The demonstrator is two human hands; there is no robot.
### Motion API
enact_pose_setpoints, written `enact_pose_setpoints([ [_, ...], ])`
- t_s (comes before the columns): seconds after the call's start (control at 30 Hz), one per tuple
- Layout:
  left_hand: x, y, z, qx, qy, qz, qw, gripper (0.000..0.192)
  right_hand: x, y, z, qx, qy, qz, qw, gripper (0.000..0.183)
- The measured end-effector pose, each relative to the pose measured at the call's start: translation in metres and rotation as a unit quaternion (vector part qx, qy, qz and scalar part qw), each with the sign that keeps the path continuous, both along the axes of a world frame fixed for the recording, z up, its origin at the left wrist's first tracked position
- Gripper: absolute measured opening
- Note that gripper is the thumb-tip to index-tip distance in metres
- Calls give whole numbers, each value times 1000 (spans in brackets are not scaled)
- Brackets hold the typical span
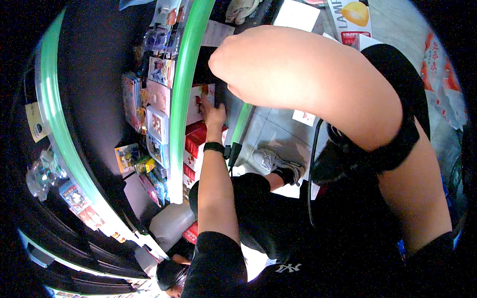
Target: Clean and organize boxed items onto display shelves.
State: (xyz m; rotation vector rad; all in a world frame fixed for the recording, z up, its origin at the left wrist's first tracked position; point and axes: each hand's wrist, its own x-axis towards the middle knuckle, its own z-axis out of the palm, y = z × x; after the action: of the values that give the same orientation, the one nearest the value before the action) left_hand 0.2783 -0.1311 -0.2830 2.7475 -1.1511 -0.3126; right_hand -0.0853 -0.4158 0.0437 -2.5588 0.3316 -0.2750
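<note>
My left hand [213, 112], with a black wristband, reaches to the lower shelf. Its fingers rest at a white box [193, 108] with a red print, and the thumb stands apart. Below that hand are stacked red and white boxes [195, 139]. My right hand [298, 69] looms large, close to the camera, pointing left above a black wristband [395, 149]. Its fingertips are blurred and turned away, so whether it holds anything is hidden. Left of my left hand, several small packaged goods [158, 119] line a shelf with a green edge strip [186, 74].
More shelving [67, 126] curves along the left, where a clear plastic package [44, 173] hangs. A printed carton [350, 18] and a red-printed plastic bag [441, 82] lie on the floor at upper right. A black cable [315, 164] hangs down. Another person [171, 273] is at the bottom.
</note>
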Motion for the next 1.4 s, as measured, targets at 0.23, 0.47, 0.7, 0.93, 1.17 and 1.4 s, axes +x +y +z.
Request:
enact_pose_setpoints([
  [0.23, 41, -15, 4, -5, -153, 43, 987, 79, -12, -10, -18, -34, -50, -43, 997, 17],
  [0.47, 35, -33, 22, -26, -43, 134, 990, 64, -2, -29, -54, -54, -35, -19, 998, 17],
  [0.7, 22, -27, 5, -14, -122, 58, 991, 58, -2, -14, -54, -128, -76, -21, 989, 17],
  [0.93, 65, -14, -7, -18, -58, 168, 984, 70, -4, -15, -36, -27, -5, -33, 999, 16],
  [1.17, 98, 8, -40, -62, -17, 132, 989, 92, -2, -18, -38, -22, 11, -20, 1000, 16],
  [1.4, 103, 13, -17, -33, 2, 158, 987, 81, -4, -18, -43, -32, -43, -14, 998, 14],
])
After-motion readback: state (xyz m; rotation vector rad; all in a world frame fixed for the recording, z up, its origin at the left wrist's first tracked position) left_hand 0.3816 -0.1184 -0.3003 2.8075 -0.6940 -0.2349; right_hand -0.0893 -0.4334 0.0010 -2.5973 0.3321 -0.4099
